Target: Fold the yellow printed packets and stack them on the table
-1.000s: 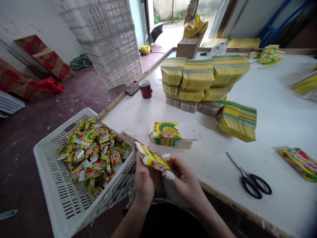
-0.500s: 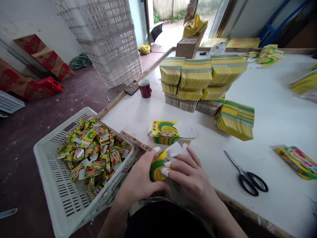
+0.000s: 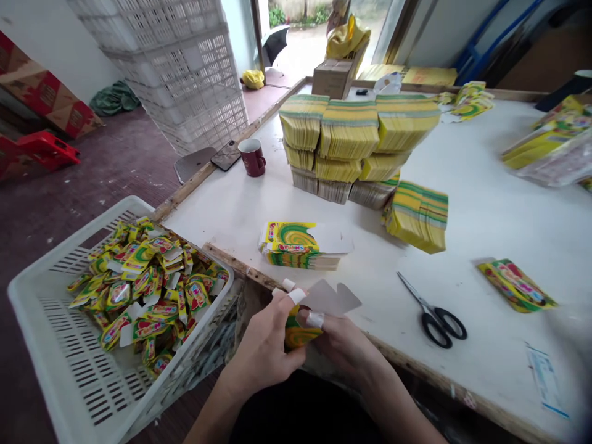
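Near the table's front edge, my left hand [image 3: 272, 338] is closed around a small yellow-and-green cardboard box [image 3: 300, 337], its fingertips in white covers. My right hand [image 3: 346, 346] grips the same box from the other side, with the thumb, also covered in white, at its top. A plain white-grey flap sticks up from the box to the right. Just beyond the hands lies a stack of flat cartons [image 3: 296, 237] with a yellow and green swirl print. Black-handled scissors [image 3: 432, 317] lie to the right of my hands.
A white plastic basket [image 3: 44, 277] full of small folded boxes stands at the left. Bundled carton stacks [image 3: 349, 126] rise at the table's back. A maroon mug [image 3: 252, 159], a phone [image 3: 226, 155] and a flat printed packet [image 3: 515, 283] also lie on the table.
My right fingers have moved from over the flap to below it, and the thumb now presses at the box's top. The flap stands more exposed. The whole view has shifted right.
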{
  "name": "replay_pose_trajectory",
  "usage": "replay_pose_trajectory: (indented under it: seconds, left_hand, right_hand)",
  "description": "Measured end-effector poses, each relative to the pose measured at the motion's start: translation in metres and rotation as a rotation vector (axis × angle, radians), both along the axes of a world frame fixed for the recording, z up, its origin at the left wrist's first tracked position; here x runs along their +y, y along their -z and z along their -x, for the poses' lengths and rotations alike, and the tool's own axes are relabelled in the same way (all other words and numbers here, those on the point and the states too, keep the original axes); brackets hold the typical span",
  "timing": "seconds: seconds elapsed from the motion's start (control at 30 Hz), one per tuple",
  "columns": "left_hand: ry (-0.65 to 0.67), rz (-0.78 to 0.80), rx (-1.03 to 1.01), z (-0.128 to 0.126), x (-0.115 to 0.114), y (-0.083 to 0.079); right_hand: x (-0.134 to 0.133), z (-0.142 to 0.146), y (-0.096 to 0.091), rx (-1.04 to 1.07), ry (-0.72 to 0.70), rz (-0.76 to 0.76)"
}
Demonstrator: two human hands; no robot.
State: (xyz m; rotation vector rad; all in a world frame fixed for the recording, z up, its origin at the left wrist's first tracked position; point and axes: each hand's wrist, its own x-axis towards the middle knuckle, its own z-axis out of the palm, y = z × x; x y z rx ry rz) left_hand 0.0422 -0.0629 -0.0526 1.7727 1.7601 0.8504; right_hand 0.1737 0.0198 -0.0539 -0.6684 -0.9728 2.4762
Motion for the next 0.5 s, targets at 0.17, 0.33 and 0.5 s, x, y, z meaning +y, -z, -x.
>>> replay_pose_trajectory:
  seconds: [0.17, 0.33, 0.5]
  left_hand:
    - [-0.005, 0.003, -0.015, -0.002, 0.001, -0.002]
    - [-0.013, 0.100, -0.105, -0.002, 0.004, -0.003]
    - [-0.510, -0.051, -0.120, -0.006, 0.005, 0.008]
  right_hand:
    - [-0.002, -0.006, 0.009, -0.021, -0.055, -0.147]
    - [-0.005, -0.017, 0.016, -0.156, -0.025, -0.801]
    - [-0.004, -0.012, 0.023, -0.323, 0.258, -1.134]
